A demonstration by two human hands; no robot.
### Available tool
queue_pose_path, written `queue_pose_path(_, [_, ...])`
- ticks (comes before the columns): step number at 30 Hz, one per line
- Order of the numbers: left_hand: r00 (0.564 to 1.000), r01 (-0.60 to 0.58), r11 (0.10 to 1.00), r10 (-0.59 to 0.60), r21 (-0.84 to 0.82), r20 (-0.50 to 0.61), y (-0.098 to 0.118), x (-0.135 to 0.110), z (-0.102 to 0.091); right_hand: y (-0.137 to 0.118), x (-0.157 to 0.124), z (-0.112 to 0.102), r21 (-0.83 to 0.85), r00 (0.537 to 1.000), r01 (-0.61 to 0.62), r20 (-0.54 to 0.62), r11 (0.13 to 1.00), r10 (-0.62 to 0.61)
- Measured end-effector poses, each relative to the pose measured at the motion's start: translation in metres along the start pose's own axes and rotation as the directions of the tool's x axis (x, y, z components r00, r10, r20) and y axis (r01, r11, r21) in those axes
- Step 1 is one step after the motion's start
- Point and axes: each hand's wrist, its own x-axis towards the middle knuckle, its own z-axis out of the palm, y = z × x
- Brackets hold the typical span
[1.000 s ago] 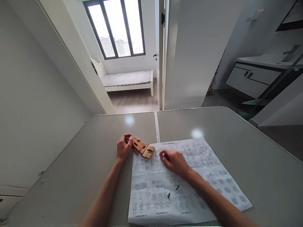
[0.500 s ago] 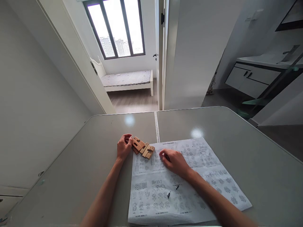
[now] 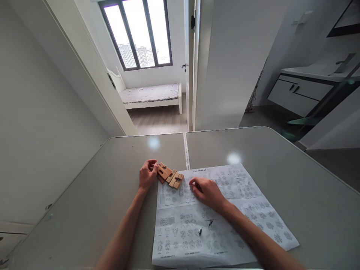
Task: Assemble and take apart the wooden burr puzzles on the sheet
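Note:
Several notched wooden puzzle pieces (image 3: pixel 169 176) lie in a row on the grey table (image 3: pixel 92 202), at the top left corner of a printed instruction sheet (image 3: pixel 222 213). My left hand (image 3: pixel 146 174) rests beside them with its fingers curled, fingertips touching the leftmost piece. My right hand (image 3: pixel 206 191) lies on the sheet just right of the pieces, fingers curled loosely with the fingertips on the paper; nothing shows in it.
The table has a seam (image 3: pixel 186 150) running down its middle and rounded far corners. Beyond it a doorway opens to a room with a bed (image 3: pixel 152 95) and a window. A cabinet with a sink (image 3: pixel 309 86) stands at the far right.

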Motion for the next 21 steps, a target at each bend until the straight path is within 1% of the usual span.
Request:
queue_pose_path(14, [1.000, -0.013, 1.000, 0.013, 0.020, 0.009, 0.0017, -0.0008, -0.0005, -0.0006, -0.0003, -0.0009, -0.005, 1.000, 0.001, 0.006, 1.000, 0.000])
queue_pose_path(21, [0.998, -0.057, 0.997, 0.055, 0.060, 0.041, -0.0011, -0.0021, 0.0009, -0.0030, -0.0006, -0.0014, -0.002, 1.000, 0.007, -0.004, 1.000, -0.007])
